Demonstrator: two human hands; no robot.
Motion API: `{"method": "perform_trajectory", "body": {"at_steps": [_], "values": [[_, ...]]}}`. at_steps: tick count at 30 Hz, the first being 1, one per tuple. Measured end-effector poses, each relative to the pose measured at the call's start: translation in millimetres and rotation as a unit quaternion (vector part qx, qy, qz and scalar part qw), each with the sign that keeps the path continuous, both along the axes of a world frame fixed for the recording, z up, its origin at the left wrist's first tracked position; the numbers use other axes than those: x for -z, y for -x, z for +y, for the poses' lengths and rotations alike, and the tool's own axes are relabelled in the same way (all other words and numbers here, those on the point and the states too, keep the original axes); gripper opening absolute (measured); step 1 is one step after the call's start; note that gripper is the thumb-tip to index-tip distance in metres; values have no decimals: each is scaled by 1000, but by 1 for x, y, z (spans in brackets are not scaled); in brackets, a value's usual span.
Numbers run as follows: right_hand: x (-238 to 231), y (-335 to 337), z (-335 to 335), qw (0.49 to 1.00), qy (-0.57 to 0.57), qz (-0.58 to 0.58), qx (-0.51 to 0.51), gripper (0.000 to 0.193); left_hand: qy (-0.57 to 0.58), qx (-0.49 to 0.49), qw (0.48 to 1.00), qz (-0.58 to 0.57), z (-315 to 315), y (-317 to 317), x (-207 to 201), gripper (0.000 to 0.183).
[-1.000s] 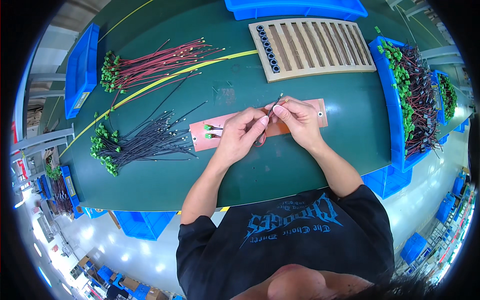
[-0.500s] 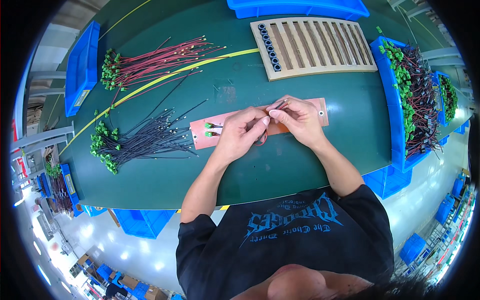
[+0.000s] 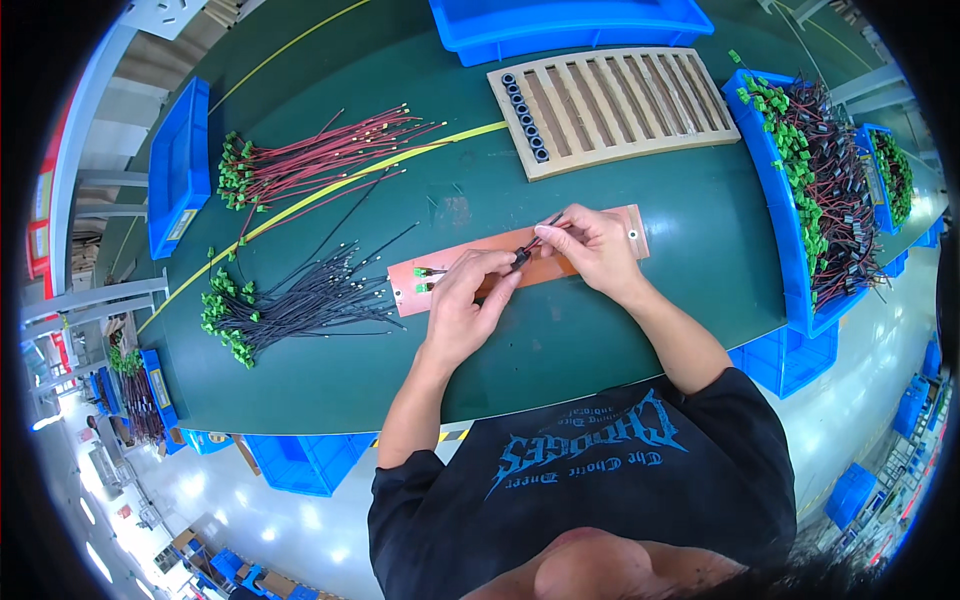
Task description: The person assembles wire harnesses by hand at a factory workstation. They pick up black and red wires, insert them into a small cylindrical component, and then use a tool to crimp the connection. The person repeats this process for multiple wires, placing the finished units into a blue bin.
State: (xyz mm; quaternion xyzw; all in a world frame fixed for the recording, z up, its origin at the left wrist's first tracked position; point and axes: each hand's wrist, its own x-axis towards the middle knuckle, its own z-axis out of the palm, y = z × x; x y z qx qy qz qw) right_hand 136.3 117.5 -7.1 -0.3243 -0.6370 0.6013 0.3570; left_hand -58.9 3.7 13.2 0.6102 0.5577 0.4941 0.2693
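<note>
Black wire bundle (image 3: 290,300) lies far left on desk (image 3: 600,340), untouched. My left hand (image 3: 465,305) pinches wire pair (image 3: 535,238) over copper-coloured board (image 3: 610,225), grip closed near small black sleeve (image 3: 521,258). My right hand (image 3: 595,245) pinches wire ends shut, probably feeding sleeve along; tips too small to tell. Keep wires taut, aligned, slide slow.

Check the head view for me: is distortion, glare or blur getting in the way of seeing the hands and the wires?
Head view: strong fisheye, so the table edge bows and the corners go black. Both hands, left hand and right hand, sit near the centre and look sharp. Light is even, with only soft shadows. Glare shows on the floor only. The thin wire pair is small but readable.
</note>
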Motion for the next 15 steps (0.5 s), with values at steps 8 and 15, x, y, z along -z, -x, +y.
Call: {"method": "perform_trajectory", "body": {"at_steps": [8,15], "values": [[-1,-5,1,951,-299,-76,18,11,10,61,996,69,6,2,1,31],[-7,-16,-9,952,-282,-82,81,13,-24,23,994,108,21,-6,10,25]]}}
